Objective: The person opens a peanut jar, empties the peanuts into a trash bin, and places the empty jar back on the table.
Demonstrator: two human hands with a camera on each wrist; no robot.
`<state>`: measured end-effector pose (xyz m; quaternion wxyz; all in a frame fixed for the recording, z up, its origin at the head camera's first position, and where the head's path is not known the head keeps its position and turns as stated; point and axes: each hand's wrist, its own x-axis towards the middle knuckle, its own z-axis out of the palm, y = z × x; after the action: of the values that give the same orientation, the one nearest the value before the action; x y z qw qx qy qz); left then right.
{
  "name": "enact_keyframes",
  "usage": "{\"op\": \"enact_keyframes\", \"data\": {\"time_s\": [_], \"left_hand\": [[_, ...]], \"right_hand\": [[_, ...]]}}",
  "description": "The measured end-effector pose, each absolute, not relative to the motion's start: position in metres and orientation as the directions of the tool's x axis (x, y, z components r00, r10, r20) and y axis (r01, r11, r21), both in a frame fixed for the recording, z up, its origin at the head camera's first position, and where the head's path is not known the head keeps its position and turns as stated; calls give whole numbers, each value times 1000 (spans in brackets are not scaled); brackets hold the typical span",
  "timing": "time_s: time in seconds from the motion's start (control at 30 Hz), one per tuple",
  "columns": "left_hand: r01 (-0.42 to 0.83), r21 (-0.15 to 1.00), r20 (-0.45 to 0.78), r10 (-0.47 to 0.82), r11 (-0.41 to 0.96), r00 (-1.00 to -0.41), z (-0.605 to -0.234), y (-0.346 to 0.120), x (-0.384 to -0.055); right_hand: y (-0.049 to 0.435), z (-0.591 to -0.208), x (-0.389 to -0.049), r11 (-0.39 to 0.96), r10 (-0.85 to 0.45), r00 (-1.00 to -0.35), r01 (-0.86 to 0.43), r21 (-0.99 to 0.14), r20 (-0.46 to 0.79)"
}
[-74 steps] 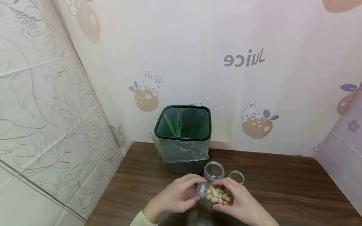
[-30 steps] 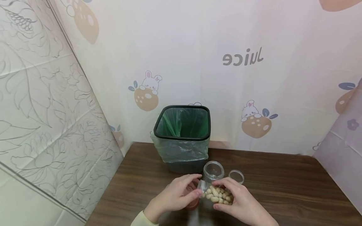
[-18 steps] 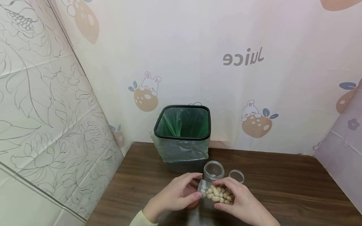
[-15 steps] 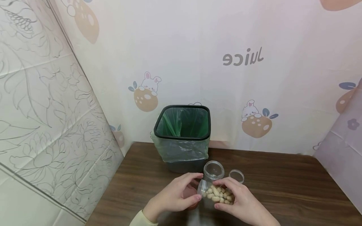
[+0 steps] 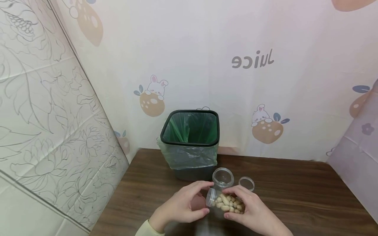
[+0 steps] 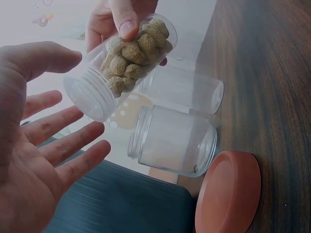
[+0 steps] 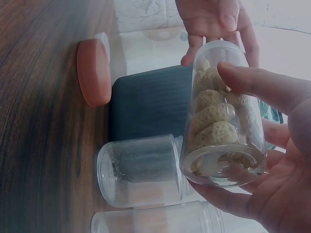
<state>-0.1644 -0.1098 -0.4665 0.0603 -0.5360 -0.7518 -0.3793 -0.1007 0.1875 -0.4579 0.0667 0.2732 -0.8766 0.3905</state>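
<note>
My right hand (image 5: 251, 209) grips a clear plastic jar (image 6: 131, 53) of unshelled peanuts (image 5: 227, 202), thumb on one side and fingers on the other. The jar is held tilted above the table. A translucent whitish cap (image 6: 90, 94) covers its end, pointing toward my left hand (image 5: 184, 202). In the left wrist view, the left fingers (image 6: 73, 145) are spread around the cap with a gap, holding nothing. Below the hands lies a round reddish-brown lid (image 7: 94, 73), mostly behind the left hand in the head view.
An empty clear jar (image 6: 172, 141) stands by the bin, with a second, narrower clear container (image 6: 187, 91) to its right. Behind them is a dark bin (image 5: 190, 144) with a green liner. A small whitish piece (image 7: 103, 46) lies beside the reddish lid. Everything rests on a dark wooden table (image 5: 289, 190).
My left fingers, close around the cap earlier, have opened a little and the thumb has come away from it. The right hand keeps its hold on the peanut jar, almost still.
</note>
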Motion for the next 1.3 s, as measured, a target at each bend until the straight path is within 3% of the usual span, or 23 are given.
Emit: {"op": "enact_keyframes", "data": {"time_s": [0.47,1.3], "left_hand": [[885,448,532,758,127,-378,-464,-109,-162],[886,448,527,764,121,-371,-471,-109,-165]], "right_hand": [[188,-456,-99,539,-428,-852,-508,-672,300],[186,-458,-100,522,-435,-841,-526,-671,321]]}}
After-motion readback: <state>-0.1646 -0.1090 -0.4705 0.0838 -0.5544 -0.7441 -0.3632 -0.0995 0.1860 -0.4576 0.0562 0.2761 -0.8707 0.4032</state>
